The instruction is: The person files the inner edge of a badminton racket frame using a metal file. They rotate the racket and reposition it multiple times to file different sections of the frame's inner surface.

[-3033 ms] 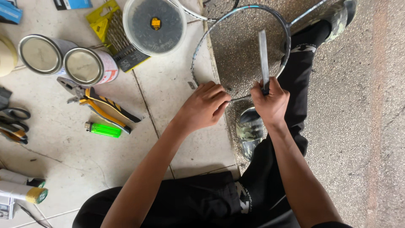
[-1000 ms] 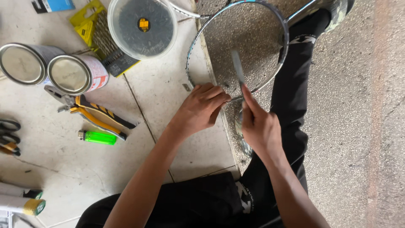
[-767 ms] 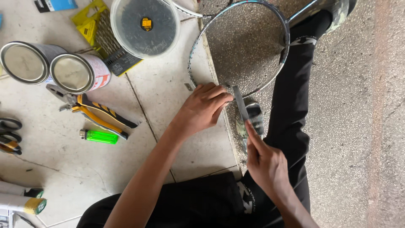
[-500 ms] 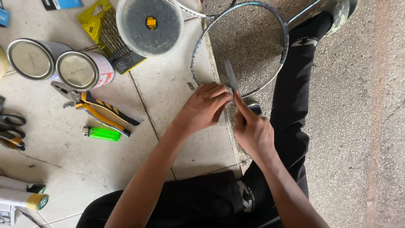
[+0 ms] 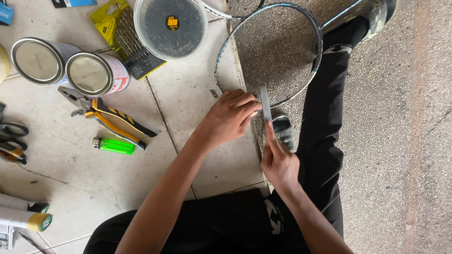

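An unstrung badminton racket frame (image 5: pixel 221 61) lies across the tiled floor and the pebbled ground, its head pointing away from me. My left hand (image 5: pixel 230 117) grips the racket at the base of the head. My right hand (image 5: pixel 278 162) pinches a narrow grey strip of tape (image 5: pixel 265 102) that runs up from the fingers to the frame next to the left hand. My black-trousered leg (image 5: pixel 325 122) stretches out to the right of the racket.
On the tiles to the left lie yellow-handled pliers (image 5: pixel 110 120), a green lighter (image 5: pixel 114 146), scissors (image 5: pixel 13 141), two metal cans (image 5: pixel 70 68) and a round clear tub (image 5: pixel 170 27). Tubes (image 5: pixel 23 216) rest at the lower left.
My right hand pulled the grey strip down and around the racket's neck, then swung it back up beside the left hand. The left hand kept its grip on the racket.
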